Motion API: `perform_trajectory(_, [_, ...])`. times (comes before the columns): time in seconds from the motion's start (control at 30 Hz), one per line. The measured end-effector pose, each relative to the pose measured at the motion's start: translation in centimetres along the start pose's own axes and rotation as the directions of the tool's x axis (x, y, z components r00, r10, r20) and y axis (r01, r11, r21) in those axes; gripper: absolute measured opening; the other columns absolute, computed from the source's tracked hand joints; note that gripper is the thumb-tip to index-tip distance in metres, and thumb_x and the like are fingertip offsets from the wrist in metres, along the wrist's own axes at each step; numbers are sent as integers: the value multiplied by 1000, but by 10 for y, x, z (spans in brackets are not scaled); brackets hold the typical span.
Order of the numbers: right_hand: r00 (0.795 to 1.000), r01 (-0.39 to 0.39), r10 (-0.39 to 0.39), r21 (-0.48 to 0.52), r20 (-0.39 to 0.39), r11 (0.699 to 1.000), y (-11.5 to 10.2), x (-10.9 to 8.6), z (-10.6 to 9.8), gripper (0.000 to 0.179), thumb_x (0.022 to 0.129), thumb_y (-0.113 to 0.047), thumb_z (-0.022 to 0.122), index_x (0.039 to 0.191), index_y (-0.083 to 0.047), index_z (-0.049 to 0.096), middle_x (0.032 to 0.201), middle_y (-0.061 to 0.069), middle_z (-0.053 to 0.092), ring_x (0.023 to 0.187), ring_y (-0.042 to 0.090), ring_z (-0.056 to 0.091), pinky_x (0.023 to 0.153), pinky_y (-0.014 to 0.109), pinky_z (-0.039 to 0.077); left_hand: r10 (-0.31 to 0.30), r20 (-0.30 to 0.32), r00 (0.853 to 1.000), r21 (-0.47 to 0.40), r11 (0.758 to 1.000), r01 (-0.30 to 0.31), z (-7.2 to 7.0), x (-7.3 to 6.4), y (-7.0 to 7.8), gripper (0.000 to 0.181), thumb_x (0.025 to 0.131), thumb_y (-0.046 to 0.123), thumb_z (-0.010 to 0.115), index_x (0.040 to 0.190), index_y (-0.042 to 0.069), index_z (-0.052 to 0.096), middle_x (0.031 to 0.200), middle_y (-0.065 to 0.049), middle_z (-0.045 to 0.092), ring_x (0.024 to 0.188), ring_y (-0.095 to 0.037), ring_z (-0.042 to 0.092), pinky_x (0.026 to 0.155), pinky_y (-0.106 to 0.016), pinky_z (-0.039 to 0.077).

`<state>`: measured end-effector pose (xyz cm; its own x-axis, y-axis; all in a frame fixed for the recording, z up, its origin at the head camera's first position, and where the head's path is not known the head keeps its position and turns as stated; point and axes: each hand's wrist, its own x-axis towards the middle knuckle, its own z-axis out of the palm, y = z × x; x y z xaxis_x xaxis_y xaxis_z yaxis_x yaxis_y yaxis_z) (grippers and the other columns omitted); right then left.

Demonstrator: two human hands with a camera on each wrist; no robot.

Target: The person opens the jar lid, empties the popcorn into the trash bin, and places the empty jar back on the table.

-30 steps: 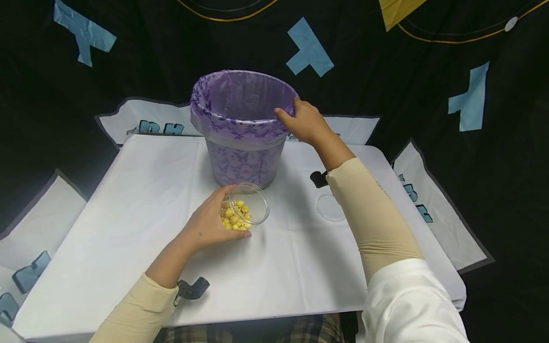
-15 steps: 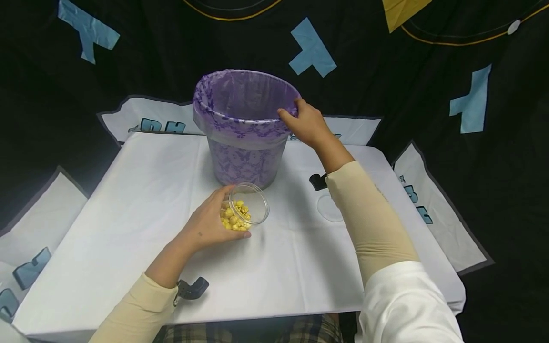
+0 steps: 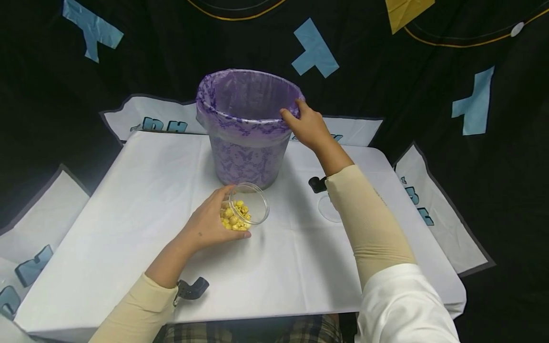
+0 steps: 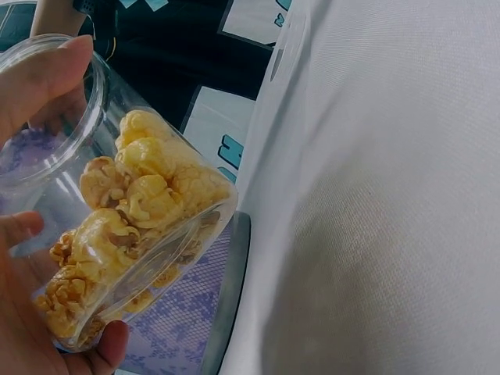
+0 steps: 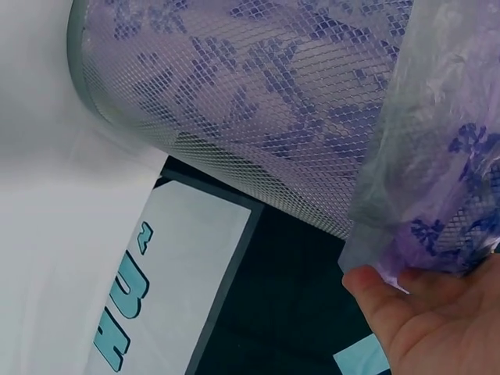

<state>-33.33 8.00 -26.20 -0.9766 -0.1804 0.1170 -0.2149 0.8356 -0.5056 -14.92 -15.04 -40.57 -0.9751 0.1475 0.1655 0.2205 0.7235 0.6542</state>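
In the head view my left hand (image 3: 208, 221) grips a clear plastic jar (image 3: 259, 204) near the middle of the white table. The jar is tilted, lidless, and its mouth points up and to the right. Yellow popcorn (image 4: 148, 195) fills its lower part, with fingers and thumb around its wall in the left wrist view. Behind it stands a mesh wastebasket (image 3: 250, 164), upright, lined with a purple patterned bag (image 3: 244, 128) folded over the rim. My right hand (image 3: 310, 126) pinches the rim and bag at the right side; fingertips inside the rim are partly hidden.
A clear round lid (image 3: 328, 209) lies on the white-covered table (image 3: 128, 228), partly behind my right forearm. Black wrist mounts (image 3: 193, 288) stick out from both sleeves. Dark cloth (image 3: 163, 47) with blue taped shapes hangs behind the table.
The head view has shifted slightly, so the backdrop and wastebasket appear a little farther right. Both hands keep their holds, and the popcorn stays in the jar.
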Motion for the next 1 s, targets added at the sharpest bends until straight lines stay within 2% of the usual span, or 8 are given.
perform_trajectory(0.17, [1000,-9,9,6,-10,1000,3,-1,1,86,78,-75,30,146,-25,12,147,0,27,132,21,32,106,40,31,0,12,1000,-11,1000,1,0,0,0,118,44,73,72,141,26,22,141,1,34,127,-23,35,99,-52,35])
perform_trajectory(0.53, [1000,0,1,35,-17,999,5,0,3,86,78,-75,30,146,-26,13,147,-1,26,132,20,32,105,41,33,-57,11,998,-4,998,57,-6,-8,-9,117,42,77,69,139,33,22,138,7,37,125,-23,39,97,-53,35])
perform_trajectory(0.77, [1000,11,-10,49,-26,999,6,0,3,86,78,-75,31,146,-25,13,147,-1,27,131,19,32,104,39,34,-86,-25,996,18,996,86,-25,-10,-22,117,45,73,71,141,29,21,138,2,38,124,-26,39,96,-55,35])
perform_trajectory(1.0, [1000,11,-10,60,-28,998,4,0,4,87,78,-75,31,146,-25,12,147,-1,27,132,18,32,105,38,32,-129,-64,990,48,990,132,-51,-7,-26,120,46,74,69,143,28,16,138,-5,37,123,-32,38,94,-60,33])
